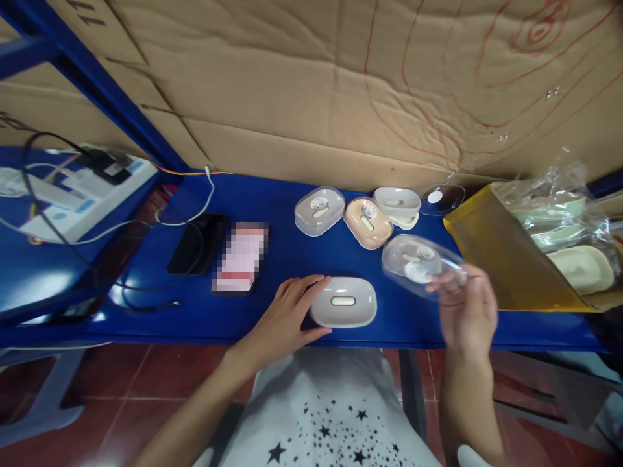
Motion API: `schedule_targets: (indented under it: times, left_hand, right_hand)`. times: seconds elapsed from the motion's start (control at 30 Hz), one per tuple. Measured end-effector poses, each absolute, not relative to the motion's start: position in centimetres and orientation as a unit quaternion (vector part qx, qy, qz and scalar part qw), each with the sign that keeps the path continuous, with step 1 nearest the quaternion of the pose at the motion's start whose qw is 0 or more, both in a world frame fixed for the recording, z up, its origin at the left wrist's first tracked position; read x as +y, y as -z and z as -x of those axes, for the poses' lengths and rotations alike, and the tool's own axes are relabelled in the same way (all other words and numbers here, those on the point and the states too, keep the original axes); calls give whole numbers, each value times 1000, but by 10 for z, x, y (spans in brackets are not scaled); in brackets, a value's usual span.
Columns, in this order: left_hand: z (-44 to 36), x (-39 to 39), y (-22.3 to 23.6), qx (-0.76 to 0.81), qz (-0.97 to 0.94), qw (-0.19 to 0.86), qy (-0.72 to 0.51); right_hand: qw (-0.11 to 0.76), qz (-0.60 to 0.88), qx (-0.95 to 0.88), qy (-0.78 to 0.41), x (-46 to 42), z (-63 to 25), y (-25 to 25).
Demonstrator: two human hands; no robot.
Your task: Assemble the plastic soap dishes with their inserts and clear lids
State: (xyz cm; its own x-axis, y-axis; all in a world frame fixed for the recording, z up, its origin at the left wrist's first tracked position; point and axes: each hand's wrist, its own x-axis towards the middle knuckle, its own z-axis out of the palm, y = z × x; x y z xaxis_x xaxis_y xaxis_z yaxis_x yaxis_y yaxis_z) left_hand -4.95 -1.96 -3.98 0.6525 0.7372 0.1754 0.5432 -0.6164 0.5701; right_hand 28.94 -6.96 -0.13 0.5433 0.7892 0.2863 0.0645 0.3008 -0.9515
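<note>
A pale grey oval soap dish lies at the front edge of the blue table, a light oval piece in its middle. My left hand grips its left end, thumb at the near side and fingers at the far side. In my right hand is a clear plastic lid with a round white sticker, pinched by its right end and slightly blurred. Another covered grey dish shows behind and through the lid. Farther back are a clear-covered grey dish and a covered peach dish.
Stacked dishes and another clear lid lie by the cardboard wall. An open carton with bagged dishes stands right. Left are a lit phone, a dark phone, cables and a power strip.
</note>
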Motion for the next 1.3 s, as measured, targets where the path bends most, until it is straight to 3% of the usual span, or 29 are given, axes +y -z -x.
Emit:
schedule_targets:
  times: [0.1, 0.17, 0.4, 0.67, 0.9, 1.3]
  left_hand:
    - [48, -22, 41, 357, -879, 244, -202]
    - [48, -24, 42, 352, -882, 239, -205]
    - [48, -27, 48, 340, -890, 222, -207]
    - [48, -26, 48, 345, -862, 300, -221]
    - [48, -26, 54, 356, -849, 312, -235]
    - [44, -24, 52, 355, -861, 292, -217]
  right_hand:
    - [598, 556, -375, -439, -71, -243, 11]
    - [548, 577, -381, -470, -69, -227, 20]
    - [489, 653, -552, -169, -65, -229, 25]
    - [293, 510, -792, -167, -80, -227, 36]
    - [251, 513, -817, -74, -84, -214, 39]
    - [305, 527, -790, -69, -80, -221, 50]
